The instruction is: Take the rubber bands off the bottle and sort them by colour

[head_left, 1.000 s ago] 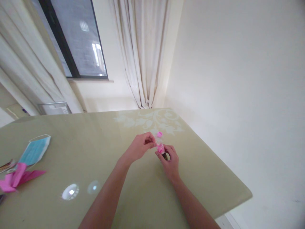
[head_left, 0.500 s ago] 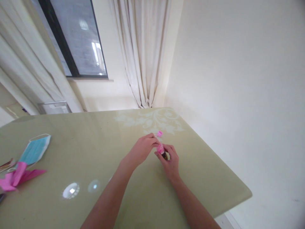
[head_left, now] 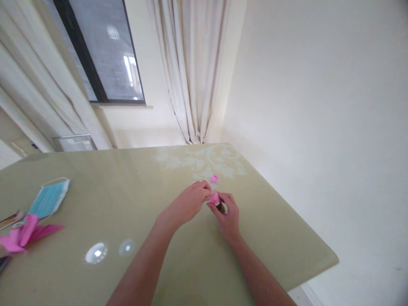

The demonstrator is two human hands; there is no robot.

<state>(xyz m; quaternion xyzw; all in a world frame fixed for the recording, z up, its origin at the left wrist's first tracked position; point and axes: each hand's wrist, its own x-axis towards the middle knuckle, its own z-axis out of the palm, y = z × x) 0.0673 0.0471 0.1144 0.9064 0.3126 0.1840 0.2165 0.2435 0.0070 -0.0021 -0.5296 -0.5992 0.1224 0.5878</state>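
My right hand (head_left: 228,214) is wrapped around a small dark bottle (head_left: 219,207) with a pink and white upper part, near the table's right side. The bottle leans, its pink end pointing away from me and slightly left. My left hand (head_left: 193,199) is at that pink end, its fingers curled and pinched together against it. What lies between the left fingertips is hidden. Just beyond my hands, a small pink cap (head_left: 214,178) lies on the table.
The glossy greenish table (head_left: 153,182) reflects ceiling lights. A blue face mask (head_left: 49,198), a pink cloth-like piece (head_left: 30,233) and thin sticks (head_left: 9,219) lie at the left. A dark object (head_left: 4,262) sits at the left edge. A white wall (head_left: 302,127) runs along the right.
My left hand has shifted slightly, its wrist moving a little left, with the fingers still at the bottle's pink end. My right hand keeps its hold. The view has moved very slightly.
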